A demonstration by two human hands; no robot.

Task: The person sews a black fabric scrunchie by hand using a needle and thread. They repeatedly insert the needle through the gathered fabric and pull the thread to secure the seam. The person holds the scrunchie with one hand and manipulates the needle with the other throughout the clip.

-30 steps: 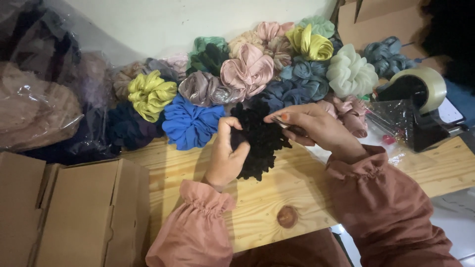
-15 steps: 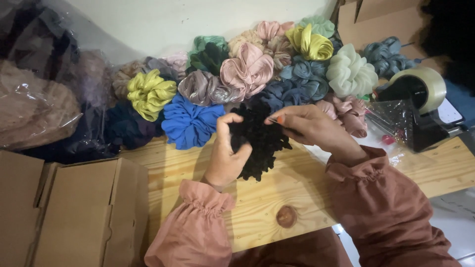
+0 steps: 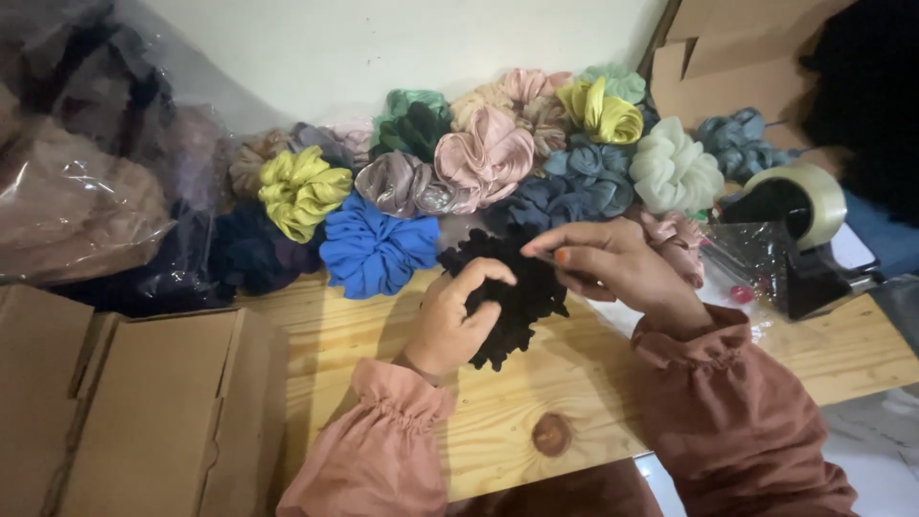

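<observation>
1. The left hand (image 3: pixel 458 321) grips a fluffy black cloth hair scrunchie (image 3: pixel 507 287). Its fingers curl over the near side and the thumb presses on top, so the scrunchie sits firm.

2. The right hand (image 3: pixel 613 268) pinches the far edge of the same scrunchie with finger and thumb close together. With both hands on it, the soft cloth is spread out a bit and cannot flop.

3. The scrunchie is just above the pale wooden bench (image 3: pixel 536 402), near the middle, right in front of the person. It may touch the wood at the bottom, but the hands hide that part, so I cannot tell.

4. Behind it, a row of other scrunchies lies along the white wall (image 3: pixel 383 48). There is a bright blue cloth scrunchie (image 3: pixel 378 251) just beside the black one, a yellow-green scrunchie (image 3: pixel 302 190), a shiny pink scrunchie (image 3: pixel 483 153) and a pale mint scrunchie (image 3: pixel 675 172). They are pushed to the back, so the front of the bench has room for the hands.

5. A black tape holder with a roll of clear tape (image 3: pixel 799 225) stands on the right, close to the right hand, easy to reach.

6. Flat brown cardboard boxes (image 3: pixel 144 402) lie on the left by the left sleeve.

7. A big clear plastic bag of dark cloth (image 3: pixel 86 191) sits at the far left, out of the way.
</observation>
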